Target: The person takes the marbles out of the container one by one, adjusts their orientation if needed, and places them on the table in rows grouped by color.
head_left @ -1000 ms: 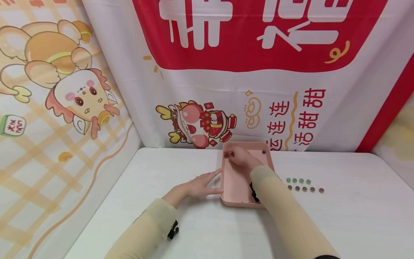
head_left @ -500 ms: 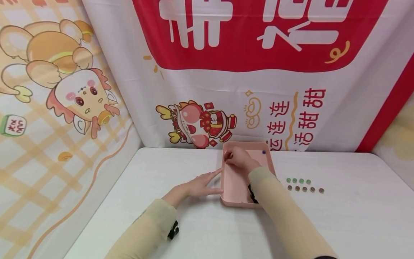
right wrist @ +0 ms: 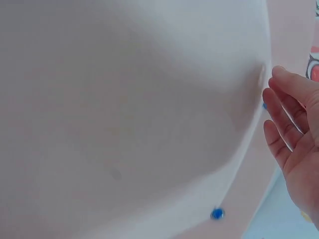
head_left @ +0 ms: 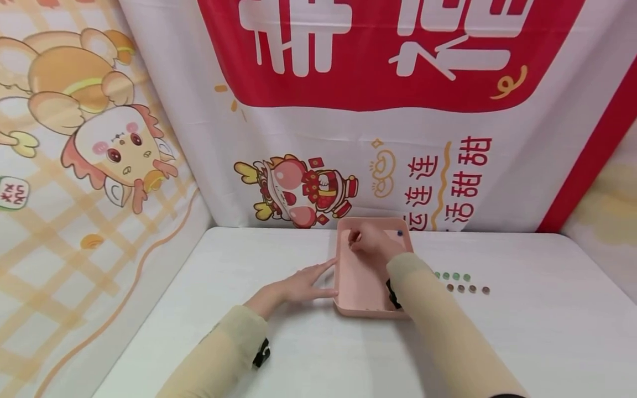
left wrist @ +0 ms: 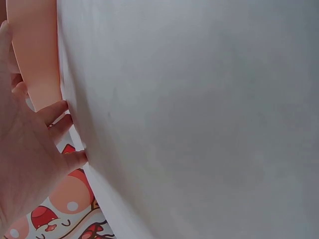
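Note:
A shallow pink tray [head_left: 368,313] stands on the white table against the back wall. My left hand [head_left: 302,284] rests at the tray's left side, fingers spread and straight, fingertips touching its outer wall. Inside the tray, my right hand [head_left: 372,243] is near the far left corner with thumb and fingers bent close together. In the right wrist view, a small clear piece lies at its fingertips [right wrist: 279,70]; whether they pinch it is unclear. A blue glass bead [right wrist: 217,214] lies in the tray's corner, and another blue spot is partly hidden behind the fingers.
Right of the tray, green glass beads [head_left: 456,276] form a row on the table [head_left: 308,354], with a row of brownish beads [head_left: 461,288] in front. My right forearm partly covers both rows. A printed cloth [head_left: 318,138] hangs directly behind the tray.
The head view has shifted slightly. My right fingertips have drawn slightly away from the tray's left wall. The left hand stays at the tray's side.

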